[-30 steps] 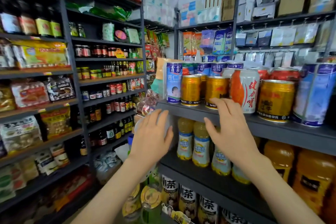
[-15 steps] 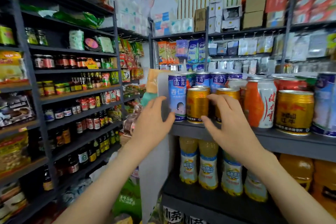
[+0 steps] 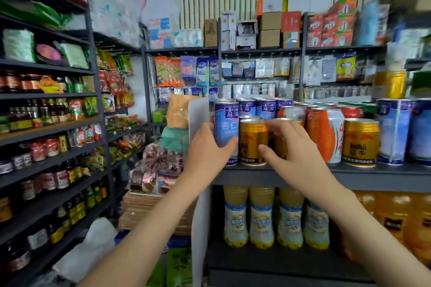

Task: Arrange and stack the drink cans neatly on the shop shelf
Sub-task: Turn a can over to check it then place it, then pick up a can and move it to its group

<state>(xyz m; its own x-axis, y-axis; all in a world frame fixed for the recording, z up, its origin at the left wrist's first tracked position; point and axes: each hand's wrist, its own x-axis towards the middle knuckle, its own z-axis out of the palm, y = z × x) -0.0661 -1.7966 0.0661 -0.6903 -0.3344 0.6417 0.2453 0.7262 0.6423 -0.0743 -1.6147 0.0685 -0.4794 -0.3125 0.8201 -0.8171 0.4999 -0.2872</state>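
Note:
On the dark shelf (image 3: pixel 382 178) stand rows of drink cans. My left hand (image 3: pixel 206 155) grips the tall blue can (image 3: pixel 225 127) at the shelf's left end, thumb across its lower front. Beside it stands a short gold can (image 3: pixel 252 141). My right hand (image 3: pixel 295 147) curls round a second gold can (image 3: pixel 279 147) just right of that one, fingers over its top and thumb between the two gold cans; this can is mostly hidden by the hand. Further right stand an orange-and-white can (image 3: pixel 325 134), another gold can (image 3: pixel 360 142) and large blue tins (image 3: pixel 394 130).
More blue cans (image 3: pixel 263 107) and red-topped cans fill the back rows. Yellow drink bottles (image 3: pixel 261 216) stand on the shelf below. A white panel (image 3: pixel 198 114) edges the shelf's left end. Dark racks with jars and sauce bottles (image 3: pixel 46 151) line the aisle on the left.
Both hands rose from the shelf edge to the cans. My left hand closed on the blue can and my right hand closed round the second gold can. The view tilted upward.

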